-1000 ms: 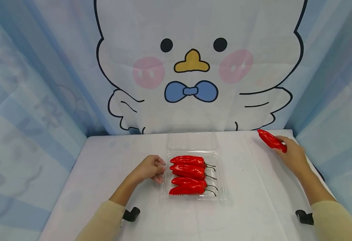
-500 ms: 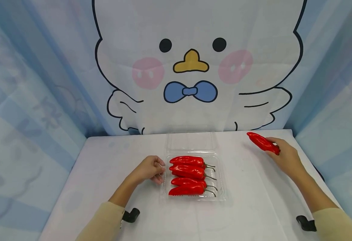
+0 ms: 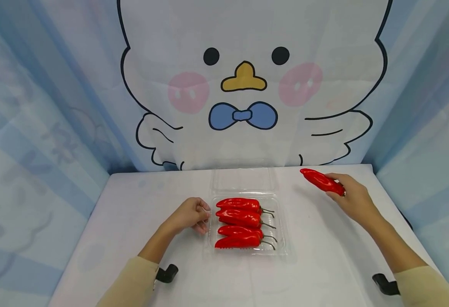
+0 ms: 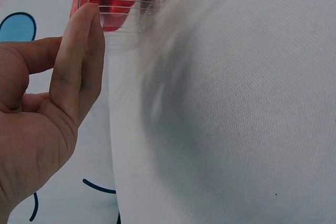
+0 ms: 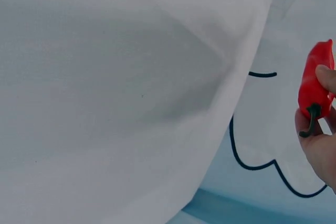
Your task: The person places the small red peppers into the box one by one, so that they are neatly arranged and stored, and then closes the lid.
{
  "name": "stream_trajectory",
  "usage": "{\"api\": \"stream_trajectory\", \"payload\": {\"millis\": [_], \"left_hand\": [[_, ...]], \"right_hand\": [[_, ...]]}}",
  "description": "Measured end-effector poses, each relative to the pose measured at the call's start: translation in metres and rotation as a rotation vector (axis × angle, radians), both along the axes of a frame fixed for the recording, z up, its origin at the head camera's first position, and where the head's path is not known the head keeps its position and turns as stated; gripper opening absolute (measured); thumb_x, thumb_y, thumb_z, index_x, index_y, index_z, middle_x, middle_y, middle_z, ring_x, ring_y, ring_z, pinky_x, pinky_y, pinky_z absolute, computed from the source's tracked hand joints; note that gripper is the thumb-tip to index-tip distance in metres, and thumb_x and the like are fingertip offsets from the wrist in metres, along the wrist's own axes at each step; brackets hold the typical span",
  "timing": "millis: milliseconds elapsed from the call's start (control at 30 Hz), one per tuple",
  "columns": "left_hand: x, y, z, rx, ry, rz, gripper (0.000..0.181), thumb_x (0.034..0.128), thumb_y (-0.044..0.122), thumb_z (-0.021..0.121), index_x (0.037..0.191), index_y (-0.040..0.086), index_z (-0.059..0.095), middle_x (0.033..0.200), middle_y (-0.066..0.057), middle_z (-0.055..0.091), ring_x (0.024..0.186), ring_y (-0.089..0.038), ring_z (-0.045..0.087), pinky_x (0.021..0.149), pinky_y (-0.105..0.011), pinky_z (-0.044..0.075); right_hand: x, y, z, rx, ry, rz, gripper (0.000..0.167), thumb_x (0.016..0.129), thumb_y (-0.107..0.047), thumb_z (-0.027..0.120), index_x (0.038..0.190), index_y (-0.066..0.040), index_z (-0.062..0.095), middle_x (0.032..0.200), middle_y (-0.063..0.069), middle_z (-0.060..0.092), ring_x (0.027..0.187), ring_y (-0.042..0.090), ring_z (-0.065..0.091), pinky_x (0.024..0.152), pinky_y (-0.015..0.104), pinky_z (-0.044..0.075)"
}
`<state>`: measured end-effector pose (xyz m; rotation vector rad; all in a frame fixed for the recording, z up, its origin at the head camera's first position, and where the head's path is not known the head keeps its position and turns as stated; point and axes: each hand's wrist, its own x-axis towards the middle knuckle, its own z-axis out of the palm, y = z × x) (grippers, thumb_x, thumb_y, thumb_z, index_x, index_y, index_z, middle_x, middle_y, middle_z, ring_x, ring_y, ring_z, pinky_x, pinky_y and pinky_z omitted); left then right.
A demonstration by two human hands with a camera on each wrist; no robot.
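Note:
My right hand (image 3: 351, 198) grips a shiny red chili pepper (image 3: 322, 180) above the table's far right, its tip pointing left. In the right wrist view, the pepper (image 5: 315, 77) shows a green stem beside my fingers; I cannot tell whether a second pepper lies behind it. My left hand (image 3: 190, 215) pinches the left edge of a clear plastic clamshell box (image 3: 282, 238). Several red peppers (image 3: 241, 218) lie crosswise inside, stems to the right. The left wrist view shows the left fingertips (image 4: 86, 17) against the box's ribbed wall (image 4: 123, 3).
The box's clear lid (image 3: 243, 179) lies folded back toward the rear of the white-covered table (image 3: 316, 251). Behind rises a curtain (image 3: 243, 145) with a cartoon bird. Blue curtains flank both sides. Black camera mounts (image 3: 167, 273) stick out by the sleeves.
My right hand has carried the pepper leftward along the table's far side, toward the box. The left hand, the box and the peppers in it have stayed in place.

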<state>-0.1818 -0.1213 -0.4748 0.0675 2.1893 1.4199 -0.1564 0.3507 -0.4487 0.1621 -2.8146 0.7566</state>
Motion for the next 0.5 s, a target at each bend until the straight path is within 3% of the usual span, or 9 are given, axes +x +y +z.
{"api": "stream_trajectory", "payload": {"millis": [500], "left_hand": [[0.000,-0.001,0.001,-0.004,0.006,-0.009,0.015,0.0999,0.005,0.065,0.112,-0.002,0.059,0.081,-0.013,0.070,0.055,-0.019,0.070,0.057,-0.031,0.063]], "right_hand": [[0.007,-0.037,0.013,0.052,0.100,0.174,0.063,0.083,0.000,0.083,0.140,-0.006,0.057,0.133,0.020,0.062,0.111,0.037,0.062,0.081,0.058,0.063]]}}
